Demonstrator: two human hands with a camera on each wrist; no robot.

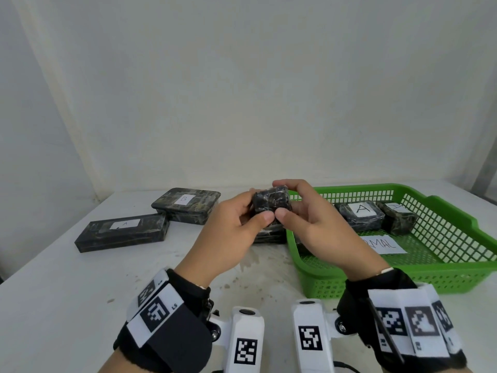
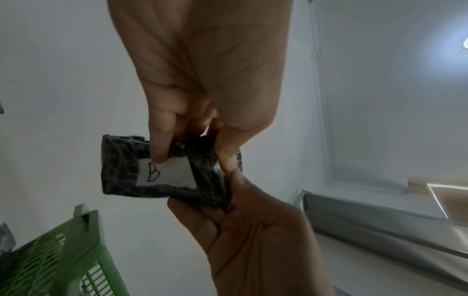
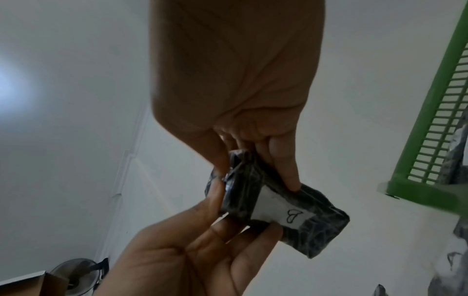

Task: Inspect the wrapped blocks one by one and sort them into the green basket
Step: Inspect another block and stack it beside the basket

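Both hands hold one small dark wrapped block [image 1: 271,202] up above the table, just left of the green basket [image 1: 443,275]. My left hand [image 1: 258,208] pinches its left side and my right hand [image 1: 285,198] pinches its right side, thumbs meeting on the near face. The wrist views show a white label marked B on the block [image 2: 164,174] [image 3: 278,213], facing away from me. There the left hand [image 2: 193,162] and the right hand [image 3: 257,179] grip it by thumb and fingers. Two wrapped blocks, one labelled A [image 1: 361,215] and another [image 1: 398,216], lie inside the basket.
On the white table [image 1: 80,292] to the left lie a long block labelled A [image 1: 122,231] and a flatter one labelled B [image 1: 185,204]. Another dark block [image 1: 269,235] lies under my hands beside the basket. A paper sign [image 1: 384,244] lies in the basket. A white wall stands behind.
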